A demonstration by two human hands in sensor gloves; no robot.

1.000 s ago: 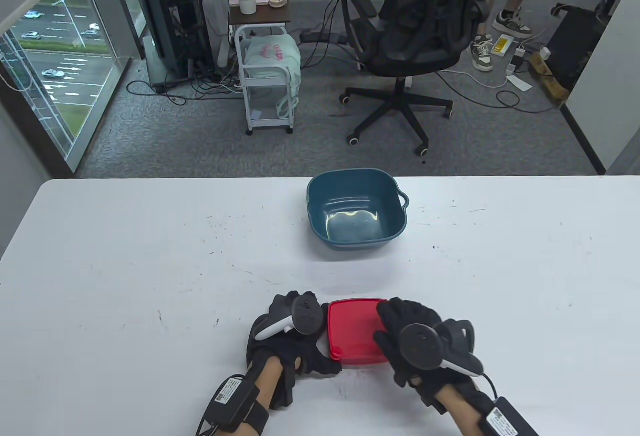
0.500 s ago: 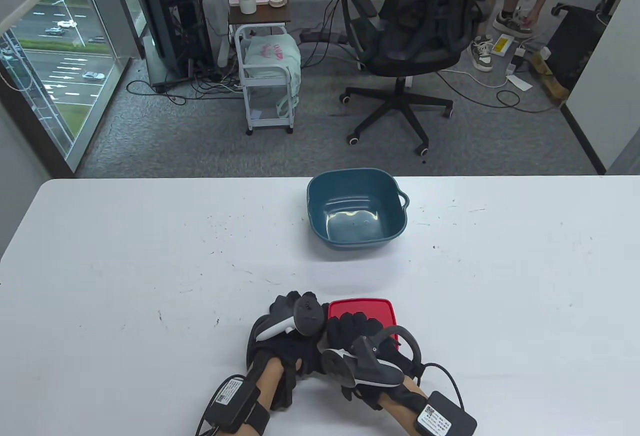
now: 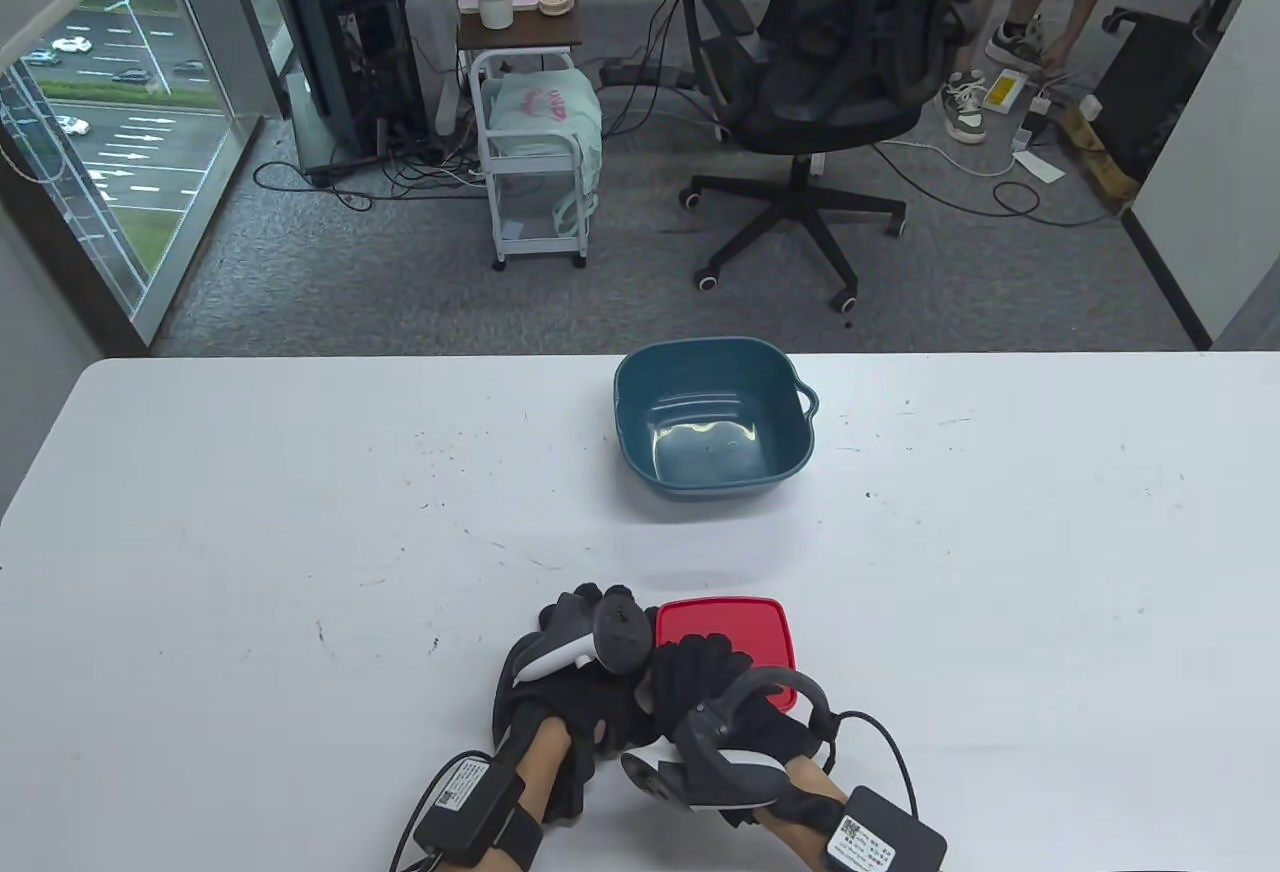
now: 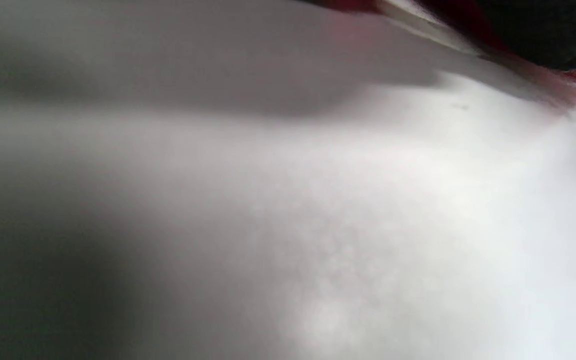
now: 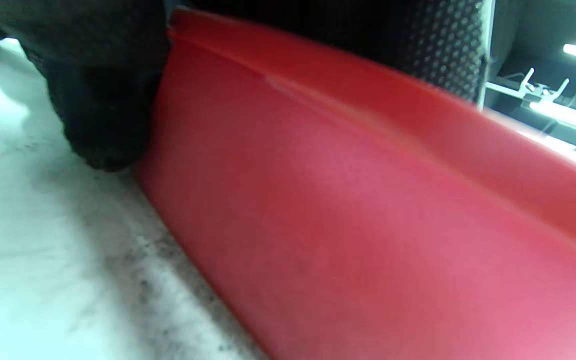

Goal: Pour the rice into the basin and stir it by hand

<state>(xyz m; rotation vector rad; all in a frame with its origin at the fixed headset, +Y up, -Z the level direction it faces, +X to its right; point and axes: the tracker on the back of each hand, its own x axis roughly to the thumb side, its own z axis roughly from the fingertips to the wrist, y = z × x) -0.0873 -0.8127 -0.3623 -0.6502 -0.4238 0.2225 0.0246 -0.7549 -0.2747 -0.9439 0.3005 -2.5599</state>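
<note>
A red lidded box (image 3: 735, 627) stands near the table's front edge. My left hand (image 3: 572, 624) holds its left side, fingers curled against the wall. My right hand (image 3: 700, 672) reaches over the near left corner, its fingers curled on the lid's edge. In the right wrist view the red box (image 5: 368, 200) fills the frame, with gloved fingers (image 5: 418, 40) hooked over its top rim. The blurred left wrist view shows only a strip of the red box (image 4: 468, 22) at the top right. The blue basin (image 3: 716, 345) sits far from both hands at mid-table. No rice is visible.
The white table (image 3: 250, 532) spreads wide on both sides of the box. Beyond its far edge stand an office chair (image 3: 820, 42) and a small white cart (image 3: 535, 162). A person's legs (image 3: 1010, 2) show at the top right.
My right hand has swung from the lid's right side round to the near left corner, wrist turning so its tracker faces down. The left hand and the box have stayed in place.
</note>
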